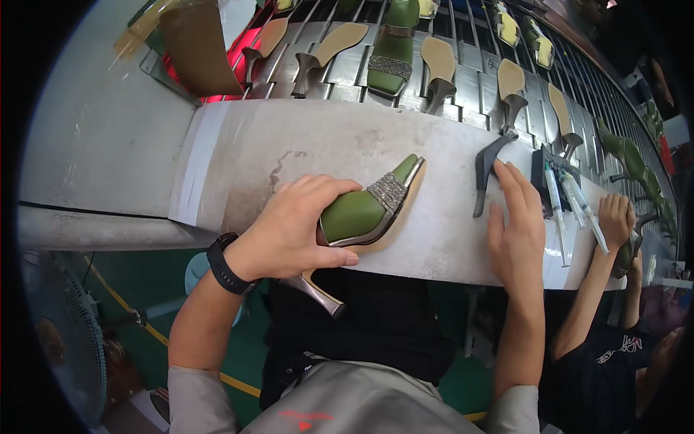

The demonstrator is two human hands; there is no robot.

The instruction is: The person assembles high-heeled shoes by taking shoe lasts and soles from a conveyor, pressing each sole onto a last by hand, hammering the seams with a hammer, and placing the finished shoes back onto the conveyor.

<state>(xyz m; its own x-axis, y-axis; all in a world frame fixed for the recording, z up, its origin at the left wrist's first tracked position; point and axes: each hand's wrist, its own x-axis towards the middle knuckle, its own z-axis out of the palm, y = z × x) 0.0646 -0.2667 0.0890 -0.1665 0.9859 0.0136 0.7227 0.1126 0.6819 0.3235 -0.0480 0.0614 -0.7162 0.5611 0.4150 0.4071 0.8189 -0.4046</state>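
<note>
Gripping: a green high-heeled shoe (372, 210) is held by the left hand (293, 231) at the near edge of the grey workbench (289, 152).
Left hand fingers: curled and clamped over the back of the shoe, thumb pressed beneath near the sole edge; a black wristband (225, 266) is worn on that wrist.
Shoe position: laid on its side, pointed toe directed far and right, a glittery silver band (390, 192) seen across the toe part, the metallic heel (318, 289) hanging off the near bench edge.
Right hand (517, 231): laid flat on the bench to the right of the shoe, fingers extended and close together, nothing clamped.
Right hand surroundings: fingertips are seen just beside a dark grey heel piece (488, 170) lying on the bench; contact cannot be told.
Syringes (571, 202): several are noted to the right of the right hand, by a dark block.
Far side: a slatted conveyor (470, 79) is seen carrying tan insoles with heels (329, 50) and another green shoe (394, 47).
Right edge: another person's hands (622, 224) are seen on a green shoe.
Near left: a fan (65, 340) is noted below the bench.
</note>
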